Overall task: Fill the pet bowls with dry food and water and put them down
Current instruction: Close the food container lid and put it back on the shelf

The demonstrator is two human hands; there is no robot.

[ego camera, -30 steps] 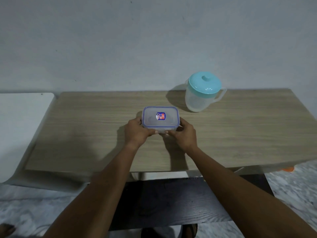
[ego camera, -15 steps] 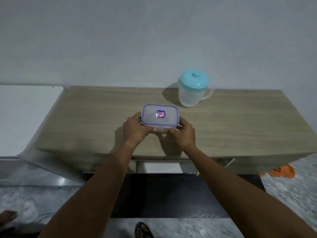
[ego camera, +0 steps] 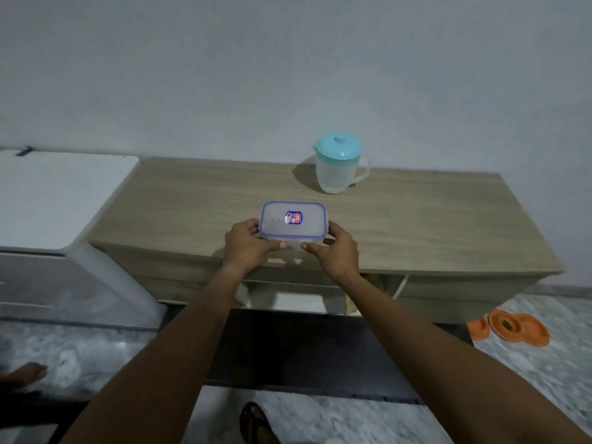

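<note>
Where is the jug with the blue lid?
In the head view the jug stands at the back of the table, behind and right of the container.

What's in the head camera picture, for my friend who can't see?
The left hand and right hand grip a lidded plastic box at the front edge of a wooden table. A teal-lidded pitcher stands behind; an orange dish lies on the floor.

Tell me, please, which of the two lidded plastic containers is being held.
The rectangular box with the blue-rimmed lid, gripped by the left hand and right hand; the teal-lidded jug stands untouched farther back on the table.
</note>
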